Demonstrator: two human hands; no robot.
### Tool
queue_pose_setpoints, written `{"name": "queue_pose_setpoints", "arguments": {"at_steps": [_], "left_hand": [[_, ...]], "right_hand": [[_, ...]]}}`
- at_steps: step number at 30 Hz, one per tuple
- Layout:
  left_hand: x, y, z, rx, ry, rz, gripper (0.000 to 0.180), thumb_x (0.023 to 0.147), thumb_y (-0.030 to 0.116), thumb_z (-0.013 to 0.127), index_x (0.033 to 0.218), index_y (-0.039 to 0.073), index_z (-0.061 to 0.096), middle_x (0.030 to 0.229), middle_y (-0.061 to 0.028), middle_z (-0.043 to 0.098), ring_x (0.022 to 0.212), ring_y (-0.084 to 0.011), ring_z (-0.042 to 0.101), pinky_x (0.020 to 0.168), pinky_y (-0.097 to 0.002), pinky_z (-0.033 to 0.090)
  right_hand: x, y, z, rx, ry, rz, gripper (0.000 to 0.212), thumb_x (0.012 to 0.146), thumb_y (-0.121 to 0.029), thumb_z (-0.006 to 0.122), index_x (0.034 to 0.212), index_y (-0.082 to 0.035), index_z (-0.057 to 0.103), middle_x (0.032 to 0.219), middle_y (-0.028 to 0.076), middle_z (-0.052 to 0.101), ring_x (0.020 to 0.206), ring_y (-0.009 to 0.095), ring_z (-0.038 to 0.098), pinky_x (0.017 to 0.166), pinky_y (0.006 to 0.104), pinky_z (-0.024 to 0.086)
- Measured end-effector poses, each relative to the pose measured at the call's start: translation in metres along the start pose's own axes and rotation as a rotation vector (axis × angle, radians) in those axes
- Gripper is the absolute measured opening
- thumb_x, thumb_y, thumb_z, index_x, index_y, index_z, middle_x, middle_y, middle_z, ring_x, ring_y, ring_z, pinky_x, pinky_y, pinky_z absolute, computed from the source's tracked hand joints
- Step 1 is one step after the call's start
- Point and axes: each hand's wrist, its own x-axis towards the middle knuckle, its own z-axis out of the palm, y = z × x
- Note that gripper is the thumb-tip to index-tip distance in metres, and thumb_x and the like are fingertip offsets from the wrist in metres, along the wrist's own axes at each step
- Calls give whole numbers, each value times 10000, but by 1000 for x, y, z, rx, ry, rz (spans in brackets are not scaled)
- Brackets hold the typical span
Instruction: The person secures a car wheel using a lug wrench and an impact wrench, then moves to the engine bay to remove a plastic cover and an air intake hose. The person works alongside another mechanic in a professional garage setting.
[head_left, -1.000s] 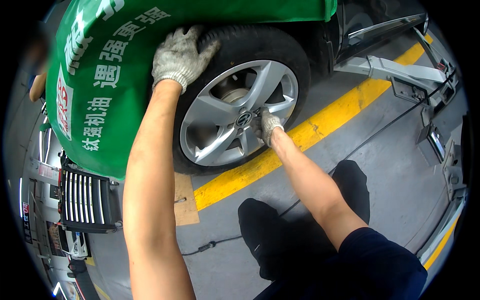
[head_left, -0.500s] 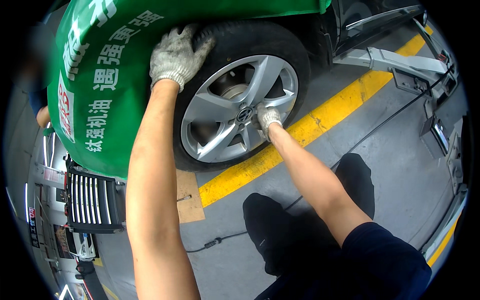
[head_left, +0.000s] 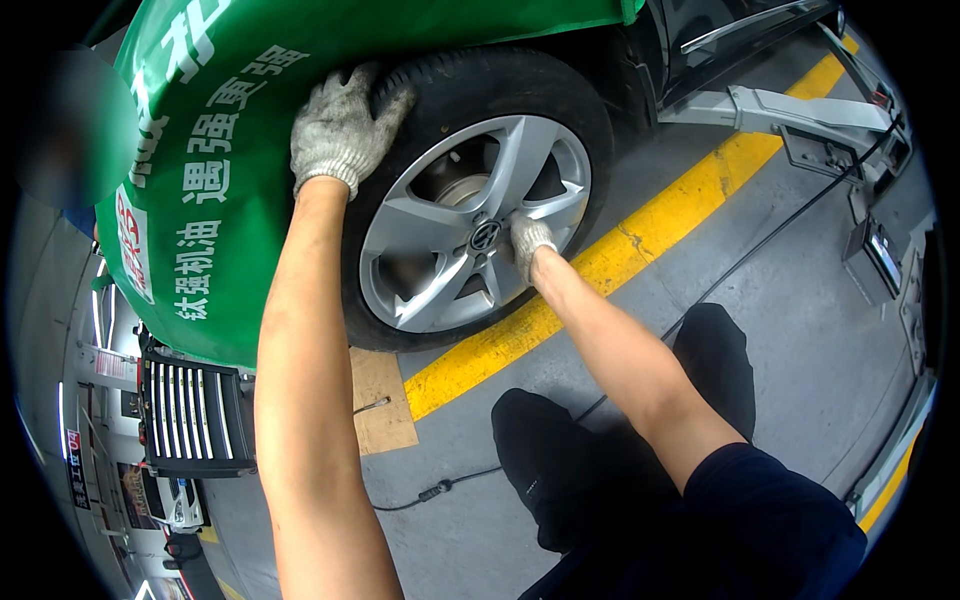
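A car wheel with a silver five-spoke alloy rim (head_left: 440,270) and a black tyre (head_left: 560,110) stands under the wheel arch. My left hand (head_left: 335,130), in a grey-white knit glove, grips the top left of the tyre tread. My right hand (head_left: 528,240), also gloved, presses on the rim just right of the centre cap (head_left: 485,236), fingers closed near a spoke; what they pinch is hidden. A green fender cover (head_left: 210,180) with white characters drapes over the car body to the left.
A yellow floor stripe (head_left: 640,240) runs diagonally under the wheel. A cardboard piece (head_left: 380,400) with a small metal tool lies on the grey floor. A black hose (head_left: 450,485) trails past my dark-trousered knees. A grey lift arm (head_left: 800,110) reaches under the car at upper right. A tool cart (head_left: 190,420) stands at left.
My hands stay on the tyre and the rim. The view has shifted slightly, with the wheel sitting a little higher and more central.
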Motion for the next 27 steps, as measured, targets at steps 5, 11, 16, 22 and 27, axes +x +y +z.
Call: {"name": "queue_pose_setpoints", "arguments": {"at_steps": [5, 11, 16, 22, 27], "left_hand": [[9, 9, -2, -1, 43, 23, 636, 970, 622, 547, 1444, 197, 566, 1414, -164, 579, 1323, -364, 536, 1105, -474, 450], [0, 0, 1, 12, -3, 1, 650, 969, 630, 544, 1451, 195, 558, 1423, -163, 576, 1325, -362, 535, 1110, -472, 447], [4, 5, 0, 9, 22, 12, 648, 971, 629, 540, 1446, 189, 562, 1429, -164, 573, 1327, -365, 533, 1110, -473, 447], [-1, -3, 5, 31, 19, 3, 650, 971, 629, 539, 1443, 182, 565, 1432, -172, 571, 1324, -371, 536, 1109, -473, 449], [6, 10, -5, 3, 8, 6, 649, 971, 629, 540, 1440, 181, 567, 1422, -175, 576, 1321, -369, 539, 1107, -472, 451]], "right_hand": [[31, -9, -4, 443, -53, 118, 286, 1006, -365, 571, 898, -107, 627, 717, 55, 621, 564, 176, 603, 472, 323, 505], [-14, -8, 4, 53, -22, 64, 326, 1047, -407, 486, 895, -143, 604, 668, 6, 554, 510, 134, 494, 451, 265, 414], [3, -11, 0, 406, -183, 145, 346, 1035, -425, 478, 867, -150, 602, 635, 2, 533, 493, 128, 474, 435, 284, 384], [-12, -8, 1, 243, -95, 144, 302, 1021, -386, 541, 831, -156, 592, 638, -12, 535, 503, 114, 487, 438, 270, 407], [29, -11, -1, 416, -107, 173, 303, 1020, -375, 532, 882, -124, 628, 741, 33, 614, 553, 157, 578, 433, 301, 481]]}}
